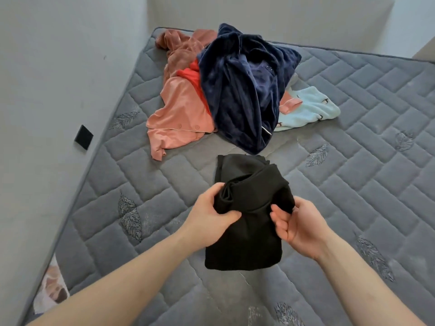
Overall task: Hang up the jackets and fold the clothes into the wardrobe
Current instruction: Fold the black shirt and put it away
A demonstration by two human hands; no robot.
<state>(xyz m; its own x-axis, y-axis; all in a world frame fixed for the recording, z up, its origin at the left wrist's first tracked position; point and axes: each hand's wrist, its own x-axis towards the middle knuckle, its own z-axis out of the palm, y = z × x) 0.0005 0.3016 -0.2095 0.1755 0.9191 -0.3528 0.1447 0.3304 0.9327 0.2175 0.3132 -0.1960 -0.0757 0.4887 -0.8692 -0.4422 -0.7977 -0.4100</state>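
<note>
Gripping the black garment (244, 231) with left hand (211, 217) and right hand (299, 227).
Uneven pull may undo the fold over the mattress (353, 184).

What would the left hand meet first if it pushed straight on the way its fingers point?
The left hand already grips the black garment, so it meets that fabric at once. Beyond it, probably the navy robe, though depth is unclear.

Both bare forearms are reaching forward, the left hand (210, 216) and right hand (297, 223) gripping the black garment (247, 234) with curled fingers
</note>
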